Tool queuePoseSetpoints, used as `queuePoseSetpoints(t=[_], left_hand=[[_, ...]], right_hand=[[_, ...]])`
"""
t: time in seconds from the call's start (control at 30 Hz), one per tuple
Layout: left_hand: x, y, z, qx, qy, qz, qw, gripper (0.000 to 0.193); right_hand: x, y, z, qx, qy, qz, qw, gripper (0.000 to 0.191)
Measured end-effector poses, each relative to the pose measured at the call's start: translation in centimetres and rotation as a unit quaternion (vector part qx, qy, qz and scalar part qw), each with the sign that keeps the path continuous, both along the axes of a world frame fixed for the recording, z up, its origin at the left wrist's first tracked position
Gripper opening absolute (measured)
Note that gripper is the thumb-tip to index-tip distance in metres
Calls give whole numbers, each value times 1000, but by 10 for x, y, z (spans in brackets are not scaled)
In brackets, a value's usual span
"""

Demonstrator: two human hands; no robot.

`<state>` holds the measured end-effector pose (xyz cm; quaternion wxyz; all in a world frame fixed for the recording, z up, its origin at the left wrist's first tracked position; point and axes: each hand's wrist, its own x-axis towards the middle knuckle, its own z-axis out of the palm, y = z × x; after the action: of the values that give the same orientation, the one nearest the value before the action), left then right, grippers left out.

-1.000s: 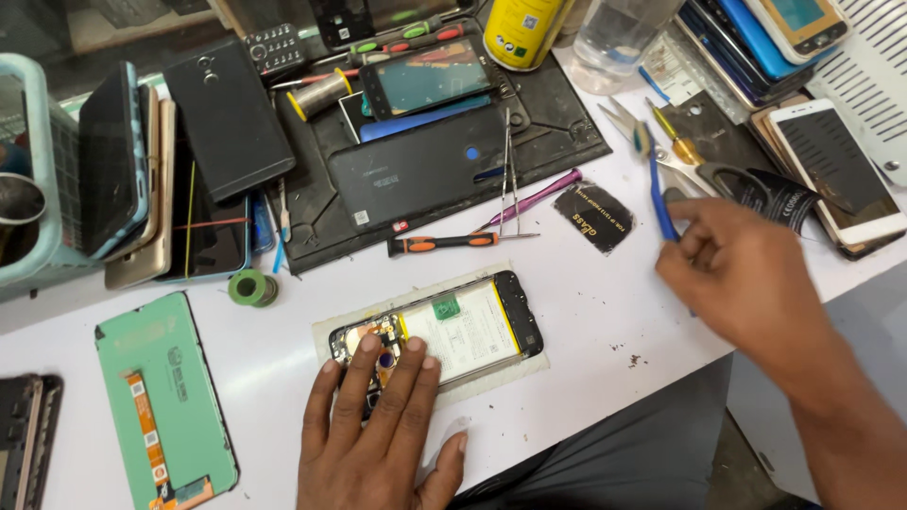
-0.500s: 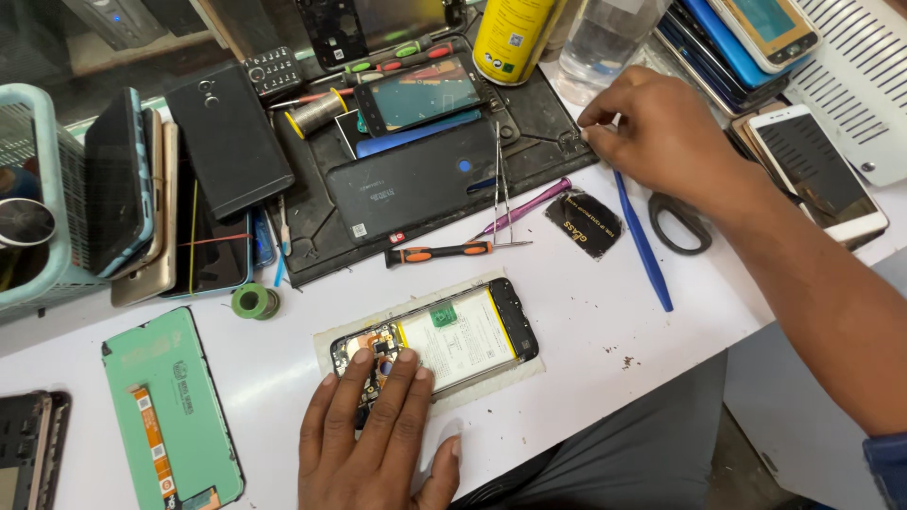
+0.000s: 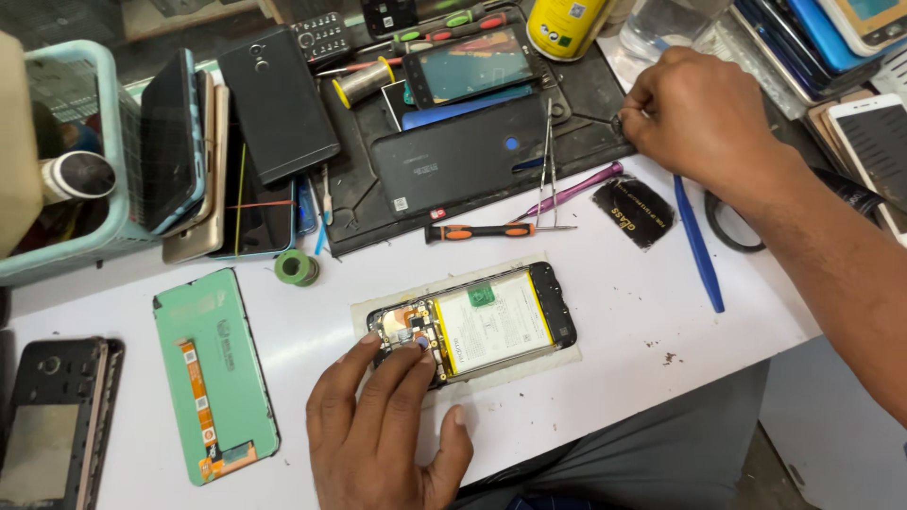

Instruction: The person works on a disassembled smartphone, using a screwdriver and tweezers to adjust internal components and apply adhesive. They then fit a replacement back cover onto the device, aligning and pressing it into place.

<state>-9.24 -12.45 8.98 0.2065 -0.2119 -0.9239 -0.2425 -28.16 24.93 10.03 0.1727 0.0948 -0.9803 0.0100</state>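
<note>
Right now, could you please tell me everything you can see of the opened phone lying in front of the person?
The opened phone lies flat, back cover off, long side running left to right, on a pale sheet on the white table. A black frame surrounds a large white battery with yellow edges and a green tab near its top. The left end shows exposed circuitry with copper-coloured parts. The left hand rests its fingers on that end; the right hand is away at the dark mat.

A green-backed display panel (image 3: 213, 373) lies at lower left, a small black packet (image 3: 634, 210) with pale lettering sits right of centre, a dark phone screen (image 3: 469, 64) glows faintly at top centre, a yellow labelled can (image 3: 567, 24) stands beside it, and a white-framed screen (image 3: 874, 142) lies at far right.
</note>
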Motion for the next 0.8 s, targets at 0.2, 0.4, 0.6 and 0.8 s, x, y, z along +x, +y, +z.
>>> queuePoseSetpoints(t=[0.2,0.4,0.6,0.8], left_hand=[[-4,2,7,15,9,15,1000,38],[-10,4,13,31,37,15,999,37],[-12,7,17,36,53,29,998,36],[-7,20,18,46,61,48,996,35]], right_hand=[[-13,5,-8,21,15,-6,1000,14],[-21,5,-2,39,17,32,999,10],[-28,13,9,-32,-29,51,998,14],[-35,27,-1,74,35,65,994,15]])
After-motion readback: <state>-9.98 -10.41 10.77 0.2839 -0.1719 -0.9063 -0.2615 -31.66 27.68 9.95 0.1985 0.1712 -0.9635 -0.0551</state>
